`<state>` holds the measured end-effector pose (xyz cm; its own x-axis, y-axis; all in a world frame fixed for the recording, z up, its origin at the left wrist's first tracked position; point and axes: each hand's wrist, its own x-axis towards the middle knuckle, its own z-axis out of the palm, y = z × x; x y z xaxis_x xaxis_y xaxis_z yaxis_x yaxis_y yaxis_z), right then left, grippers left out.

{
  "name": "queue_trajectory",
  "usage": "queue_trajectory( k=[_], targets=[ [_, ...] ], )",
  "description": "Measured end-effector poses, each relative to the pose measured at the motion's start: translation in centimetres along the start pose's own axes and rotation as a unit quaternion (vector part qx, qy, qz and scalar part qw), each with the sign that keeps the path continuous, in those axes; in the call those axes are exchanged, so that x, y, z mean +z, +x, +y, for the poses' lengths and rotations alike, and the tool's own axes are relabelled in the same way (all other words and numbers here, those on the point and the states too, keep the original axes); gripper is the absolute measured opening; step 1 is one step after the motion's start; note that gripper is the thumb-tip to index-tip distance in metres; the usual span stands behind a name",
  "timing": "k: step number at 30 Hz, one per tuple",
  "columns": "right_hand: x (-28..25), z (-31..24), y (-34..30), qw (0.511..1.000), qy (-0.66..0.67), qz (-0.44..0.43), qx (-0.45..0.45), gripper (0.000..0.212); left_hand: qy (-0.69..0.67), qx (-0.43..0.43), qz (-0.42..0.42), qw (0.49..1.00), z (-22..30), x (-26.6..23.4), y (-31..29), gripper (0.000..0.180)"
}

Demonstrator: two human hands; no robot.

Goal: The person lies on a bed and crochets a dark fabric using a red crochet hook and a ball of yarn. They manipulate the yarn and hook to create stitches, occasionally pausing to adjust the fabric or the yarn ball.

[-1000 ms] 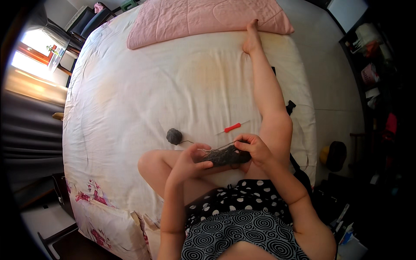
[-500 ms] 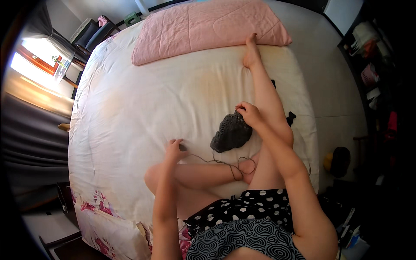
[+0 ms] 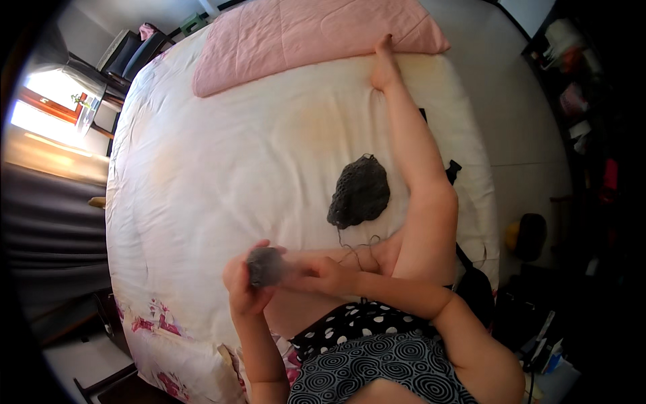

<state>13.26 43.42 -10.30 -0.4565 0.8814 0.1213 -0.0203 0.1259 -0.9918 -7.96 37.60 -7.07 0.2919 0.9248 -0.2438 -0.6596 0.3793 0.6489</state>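
Observation:
My left hand point(image 3: 245, 291) is wrapped round a grey ball of yarn point(image 3: 264, 267), held above my bent leg. Beside the ball, my right hand point(image 3: 328, 277) has its fingers curled toward it; their tips are blurred, and what they pinch cannot be made out. A dark grey crocheted piece point(image 3: 359, 192) with an openwork texture lies by itself on the bed, left of my outstretched leg. From its lower edge a thin yarn strand point(image 3: 340, 237) runs down and loops over my lower leg near the foot.
I sit on a bed with a white sheet point(image 3: 222, 155). A folded pink quilt point(image 3: 303, 44) lies across its far end. A black strap with a buckle point(image 3: 453, 170) is beside my right knee. Dark shelves point(image 3: 572, 101) stand to the right, a grey curtain point(image 3: 54, 229) hangs left.
My right hand has let go of the crocheted piece and come down toward my left hand. The left hand has drawn nearer, lifting the yarn ball off the sheet and turning it into view.

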Motion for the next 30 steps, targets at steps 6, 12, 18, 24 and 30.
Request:
queue_trajectory(
  k=[6, 12, 18, 24, 30],
  targets=[
    [-1.2, -1.7, -2.0, 0.997, 0.054, -0.040, 0.045, 0.016, 0.041, 0.010, 0.095, 0.995, 0.1, -0.2, -1.9, 0.053],
    [-4.1, -1.7, -3.5, 0.991, 0.091, -0.035, 0.087, 0.017, 0.007, -0.007, 0.030, 0.999, -1.0, -1.5, -1.9, 0.057],
    [-0.4, -3.2, -3.3, 0.991, 0.068, -0.101, 0.047, 0.019, 0.082, -0.016, 0.073, 0.994, -2.0, 1.7, -1.0, 0.055],
    [1.6, -4.6, -4.2, 0.999, 0.012, -0.042, 0.005, 0.024, 0.491, 0.064, 0.179, 0.850, -3.0, 1.8, -0.3, 0.049],
    [0.3, -4.6, -2.3, 0.990, 0.073, 0.100, -0.069, 0.037, 0.078, -0.016, -0.008, 0.997, -3.0, 1.7, -3.5, 0.041]
  ],
)
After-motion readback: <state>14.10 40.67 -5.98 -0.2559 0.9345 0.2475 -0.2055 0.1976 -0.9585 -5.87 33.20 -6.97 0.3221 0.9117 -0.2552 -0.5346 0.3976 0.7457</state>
